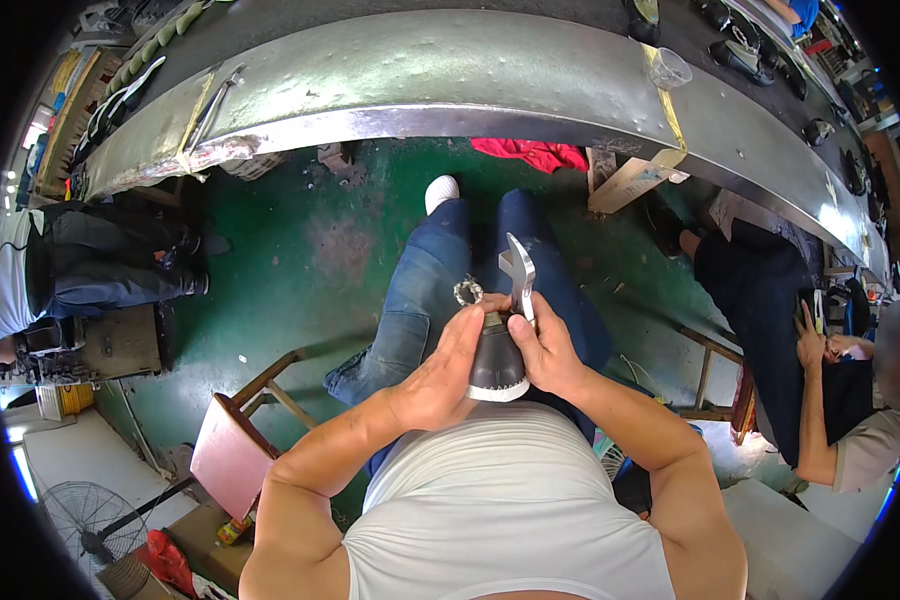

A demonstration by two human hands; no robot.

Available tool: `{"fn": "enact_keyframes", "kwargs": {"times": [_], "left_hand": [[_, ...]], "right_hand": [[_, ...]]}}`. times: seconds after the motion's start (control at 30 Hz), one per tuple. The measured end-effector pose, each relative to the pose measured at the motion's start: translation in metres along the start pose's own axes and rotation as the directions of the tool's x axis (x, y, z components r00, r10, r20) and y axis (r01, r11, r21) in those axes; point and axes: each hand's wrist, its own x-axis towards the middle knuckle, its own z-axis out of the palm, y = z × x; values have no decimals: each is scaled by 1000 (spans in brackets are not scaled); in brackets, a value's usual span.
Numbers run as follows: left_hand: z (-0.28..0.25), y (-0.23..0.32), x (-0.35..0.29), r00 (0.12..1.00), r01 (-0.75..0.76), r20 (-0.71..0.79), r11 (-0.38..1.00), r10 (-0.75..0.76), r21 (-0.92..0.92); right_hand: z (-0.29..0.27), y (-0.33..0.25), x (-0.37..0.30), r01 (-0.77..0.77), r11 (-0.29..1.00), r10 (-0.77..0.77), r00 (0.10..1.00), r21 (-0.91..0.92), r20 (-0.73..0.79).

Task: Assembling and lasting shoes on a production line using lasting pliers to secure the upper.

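A black shoe (498, 358) with a white stitched edge rests between my two hands, above my lap and close to my white shirt. My left hand (440, 370) is pressed along its left side, fingers together and pointing away from me. My right hand (552, 352) grips the other side, thumb on the upper. The same hand also holds a silver hammer-like tool (521, 275), its curved metal head standing up beyond the fingers. A beaded ring-shaped ornament (467, 291) shows just past my left fingertips. Whether it is fixed to the shoe is hard to tell.
A long metal-edged bench (390, 85) curves across in front, bearing black shoes (742, 58), a clear cup (670, 69) and a thin tool (213, 105). Red cloth (530, 154) lies beneath it. People sit or stand at both sides. A stool (232, 455) and fan (90, 530) are lower left.
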Motion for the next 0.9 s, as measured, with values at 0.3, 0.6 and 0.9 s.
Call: {"fn": "enact_keyframes", "kwargs": {"times": [0.3,0.6,0.9], "left_hand": [[-7,-4,-1,991,41,122,991,-57,130],[-5,-1,-2,972,156,146,971,-183,179],[-2,3,5,956,262,125,965,-264,27]], "right_hand": [[-5,-9,4,-120,992,119,993,-49,-13],[-8,-6,12,-160,985,160,987,-70,-6],[-11,4,18,-153,986,152,988,-59,-27]]}}
